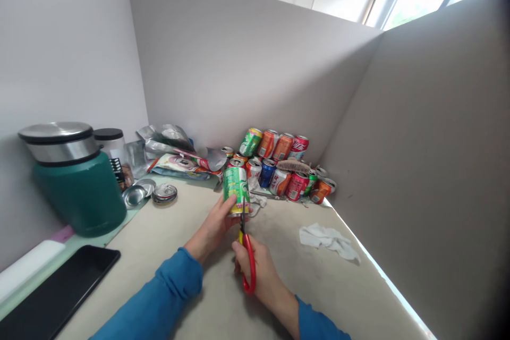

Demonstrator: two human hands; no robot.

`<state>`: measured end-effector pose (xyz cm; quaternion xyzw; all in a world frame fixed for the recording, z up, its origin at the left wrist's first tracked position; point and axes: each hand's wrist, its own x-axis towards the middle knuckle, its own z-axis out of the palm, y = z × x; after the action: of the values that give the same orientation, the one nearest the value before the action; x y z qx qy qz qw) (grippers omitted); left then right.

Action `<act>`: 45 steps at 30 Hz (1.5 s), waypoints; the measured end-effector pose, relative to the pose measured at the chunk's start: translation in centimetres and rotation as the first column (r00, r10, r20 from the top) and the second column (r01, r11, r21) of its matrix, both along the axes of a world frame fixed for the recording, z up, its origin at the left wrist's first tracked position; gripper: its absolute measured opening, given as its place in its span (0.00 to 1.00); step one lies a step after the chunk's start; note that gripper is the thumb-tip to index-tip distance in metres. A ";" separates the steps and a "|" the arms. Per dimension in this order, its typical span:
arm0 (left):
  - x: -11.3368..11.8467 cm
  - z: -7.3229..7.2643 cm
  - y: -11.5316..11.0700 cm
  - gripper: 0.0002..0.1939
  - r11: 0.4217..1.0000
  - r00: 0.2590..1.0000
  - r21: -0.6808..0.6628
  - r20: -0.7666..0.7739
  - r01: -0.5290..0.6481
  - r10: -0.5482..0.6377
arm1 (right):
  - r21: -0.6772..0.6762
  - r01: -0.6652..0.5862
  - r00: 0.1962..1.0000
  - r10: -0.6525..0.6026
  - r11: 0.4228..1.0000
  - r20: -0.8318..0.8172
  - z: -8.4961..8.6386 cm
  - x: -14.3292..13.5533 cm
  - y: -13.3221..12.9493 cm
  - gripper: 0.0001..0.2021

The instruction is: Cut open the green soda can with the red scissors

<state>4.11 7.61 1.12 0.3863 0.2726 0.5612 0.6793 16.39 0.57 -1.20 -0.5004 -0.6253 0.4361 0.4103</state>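
In the middle of the view my left hand is closed around the lower part of a green and yellow drink can. My right hand grips a pair of scissors with red and yellow handles. The dark blades point away from me and lie against the can's lower side, near its bottom rim. Whether the blade tips have gone through the metal I cannot tell. Behind the held can, several more drink cans are stacked against the grey partition, some on top of others.
A green jar with a steel lid stands at left, beside a black-lidded container. Cut can ends lie near it. Foil and plastic packets are piled behind. A black phone-like slab is front left; a crumpled white tissue, right.
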 end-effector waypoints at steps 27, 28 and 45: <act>-0.1 2.0 -0.7 0.33 0.990 0.993 0.096 0.060 -0.106 0.101 | 0.091 0.015 0.995 -0.024 0.996 0.096 -1.4 0.3 0.4 0.18; 0.0 2.0 -0.7 0.32 0.990 0.993 0.092 0.056 -0.106 0.101 | 0.090 0.014 0.995 -0.023 0.996 0.098 -1.4 0.3 0.4 0.18; 1.0 0.6 -0.3 0.17 0.992 0.997 -0.130 0.069 -0.006 0.015 | 0.015 0.017 0.999 -0.017 1.000 0.042 -0.7 0.0 0.2 0.18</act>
<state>5.08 7.28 1.72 0.3200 0.2866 0.5591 0.7092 16.39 0.79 -1.95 -0.5118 -0.6327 0.4174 0.4043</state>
